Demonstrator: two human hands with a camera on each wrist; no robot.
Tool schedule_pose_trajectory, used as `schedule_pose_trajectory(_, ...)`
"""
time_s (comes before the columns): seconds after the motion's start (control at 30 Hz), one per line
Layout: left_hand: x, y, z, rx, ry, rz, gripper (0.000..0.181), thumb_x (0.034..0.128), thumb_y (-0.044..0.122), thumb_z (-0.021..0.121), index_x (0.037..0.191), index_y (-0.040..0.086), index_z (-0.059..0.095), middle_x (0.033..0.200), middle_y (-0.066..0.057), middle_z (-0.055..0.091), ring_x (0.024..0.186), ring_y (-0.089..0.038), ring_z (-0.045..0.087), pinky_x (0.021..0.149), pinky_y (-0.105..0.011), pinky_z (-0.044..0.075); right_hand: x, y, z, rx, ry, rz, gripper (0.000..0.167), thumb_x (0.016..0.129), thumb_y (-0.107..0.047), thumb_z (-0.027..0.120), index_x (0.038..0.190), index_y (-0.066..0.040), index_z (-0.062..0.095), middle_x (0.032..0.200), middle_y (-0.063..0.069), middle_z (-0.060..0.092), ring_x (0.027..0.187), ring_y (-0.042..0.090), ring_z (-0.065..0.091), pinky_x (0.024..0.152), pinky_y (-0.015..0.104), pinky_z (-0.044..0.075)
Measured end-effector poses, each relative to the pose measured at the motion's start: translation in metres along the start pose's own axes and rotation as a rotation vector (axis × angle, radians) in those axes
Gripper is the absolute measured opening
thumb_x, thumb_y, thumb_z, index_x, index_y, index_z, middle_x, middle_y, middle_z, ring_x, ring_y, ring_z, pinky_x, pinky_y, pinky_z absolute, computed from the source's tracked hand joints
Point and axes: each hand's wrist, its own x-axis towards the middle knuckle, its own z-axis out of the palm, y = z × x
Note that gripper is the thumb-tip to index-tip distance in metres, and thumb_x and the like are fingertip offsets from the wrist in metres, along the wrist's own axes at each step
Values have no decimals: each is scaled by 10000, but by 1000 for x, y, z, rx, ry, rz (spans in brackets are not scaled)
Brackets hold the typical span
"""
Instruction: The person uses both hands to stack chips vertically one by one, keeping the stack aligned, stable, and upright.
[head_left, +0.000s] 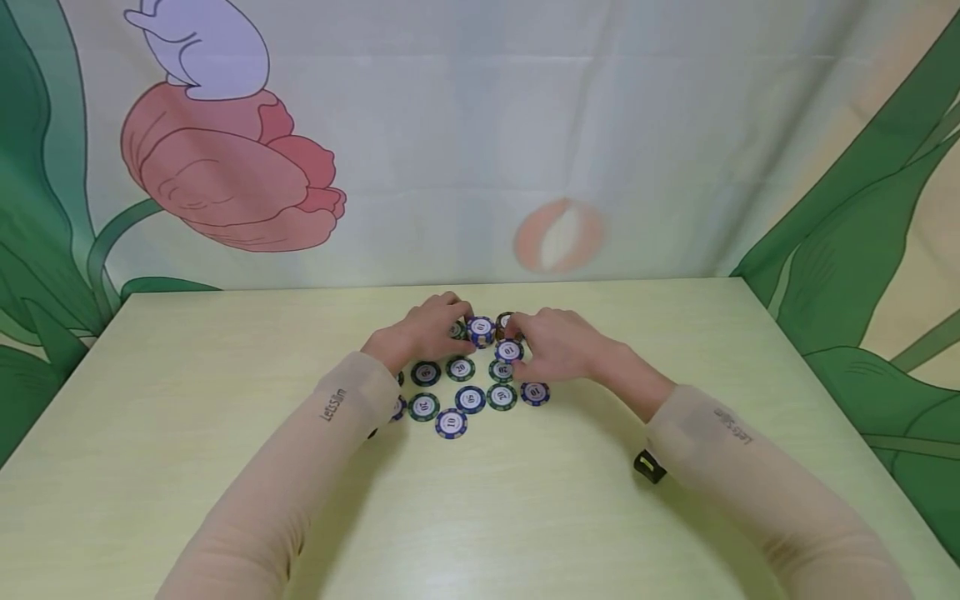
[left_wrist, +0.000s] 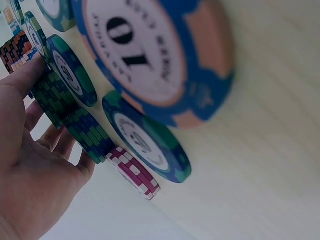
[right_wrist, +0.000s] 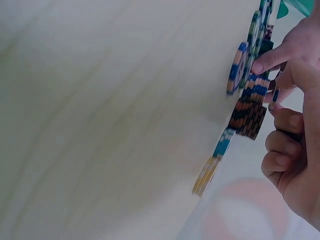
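In the head view my left hand (head_left: 429, 329) holds the left side of a stack of blue poker chips (head_left: 481, 331), thumb in front and index finger behind. My right hand (head_left: 561, 346) pinches a single blue poker chip (head_left: 509, 351), marked 10, just right of that stack. The right wrist view shows this chip (right_wrist: 274, 98) held off the table between thumb and index finger. Green chip stacks (left_wrist: 54, 97) stand beside my left fingers in the left wrist view. A dark brown stack (right_wrist: 247, 119) stands beside the blue one, partly hidden by my right hand in the head view.
Loose chips, such as a blue one (head_left: 451, 423) and a green one (head_left: 423, 407), lie flat in front of the stacks. A maroon stack (left_wrist: 134, 172) stands left; teal (right_wrist: 224, 143) and yellow chips (right_wrist: 205, 176) stand right. The table (head_left: 525, 517) ends at a printed curtain (head_left: 450, 167).
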Motion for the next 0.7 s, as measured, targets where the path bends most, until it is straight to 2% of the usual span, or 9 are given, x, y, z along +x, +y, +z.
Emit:
schedule_pose_trajectory(0.33,-2,1,-1,-5,14,9,514,977,356,716,1375,64,572,1458,-163,477,1291,-319,477,1080,-506,402,18,-11,5,13,25,49,444,846,-318,686,1191,-45,630,769,-29,631,629,136,575,565,300,468)
schedule_pose_trajectory(0.53,-2,0,0,-6,27,18,469,970,337,727,1325,62,591,1400,-151,508,1224,-301,504,1051,-473,427,26,-14,8,16,62,64,384,862,-314,703,1138,-57,631,834,-4,651,661,138,600,576,292,486)
schedule_pose_trajectory(0.7,-2,0,0,5,36,28,445,971,330,723,1306,67,596,1371,-145,519,1199,-296,510,1030,-481,439,32,-16,10,4,61,77,392,871,-297,702,1166,-48,633,848,9,665,655,139,600,583,284,491)
